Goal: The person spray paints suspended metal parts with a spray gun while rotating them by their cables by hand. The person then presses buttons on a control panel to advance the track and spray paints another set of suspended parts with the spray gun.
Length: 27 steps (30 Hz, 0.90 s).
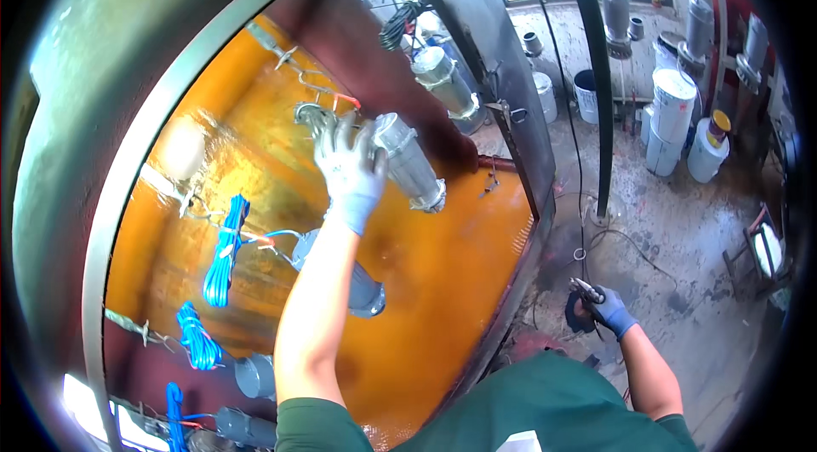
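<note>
My left hand (351,175), in a pale glove smeared with grey, is raised with its fingers spread. Its fingertips are at a grey coiled cable (313,115), and its thumb side is beside a hanging grey cylindrical pump (408,161). Whether it touches either is unclear. Low on the right, my right hand (614,312) in a blue-grey glove is closed around a metal spray gun (587,288), with a dark round part (580,314) below it. Behind my left forearm hangs another grey pump (364,288), partly covered, with a blue cable bundle (227,252) to its left.
A metal frame (95,282) curves around an orange-coated booth (459,282). More coated pumps (447,82) hang behind, and several others (614,14) hang at far right. White buckets (672,103) stand by the wall. A hose (581,171) drops onto the stained floor (655,222).
</note>
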{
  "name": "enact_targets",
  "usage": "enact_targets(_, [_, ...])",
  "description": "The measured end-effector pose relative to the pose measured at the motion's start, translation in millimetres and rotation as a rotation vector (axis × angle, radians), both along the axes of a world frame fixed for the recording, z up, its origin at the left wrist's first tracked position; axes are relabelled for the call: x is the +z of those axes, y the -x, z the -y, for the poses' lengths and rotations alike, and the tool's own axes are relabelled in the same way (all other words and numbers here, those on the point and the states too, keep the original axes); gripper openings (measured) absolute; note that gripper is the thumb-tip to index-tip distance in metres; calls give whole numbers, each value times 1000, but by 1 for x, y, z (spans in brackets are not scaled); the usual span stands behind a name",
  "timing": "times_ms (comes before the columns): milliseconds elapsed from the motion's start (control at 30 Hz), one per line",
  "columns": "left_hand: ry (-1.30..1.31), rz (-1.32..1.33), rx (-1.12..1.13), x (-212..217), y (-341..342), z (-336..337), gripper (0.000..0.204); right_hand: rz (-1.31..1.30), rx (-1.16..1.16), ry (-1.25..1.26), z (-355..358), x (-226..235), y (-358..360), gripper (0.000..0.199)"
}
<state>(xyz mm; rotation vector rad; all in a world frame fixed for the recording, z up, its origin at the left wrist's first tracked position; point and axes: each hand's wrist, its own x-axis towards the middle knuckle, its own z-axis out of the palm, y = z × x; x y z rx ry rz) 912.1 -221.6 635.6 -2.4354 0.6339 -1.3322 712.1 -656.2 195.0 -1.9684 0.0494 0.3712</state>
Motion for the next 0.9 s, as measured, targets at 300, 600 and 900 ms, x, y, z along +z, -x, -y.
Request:
enact_targets(300, [-60,-201,241,42,-53,-57,60,201,173,-84,-43,120,-27,30])
enact_targets(600, [-8,-123,59,34,-32,-97,60,292,219,-268,-69,154,-48,26])
enact_targets(900, [34,-137,336,46,-49,-124,71,179,147,-189,-80,157,-68,31])
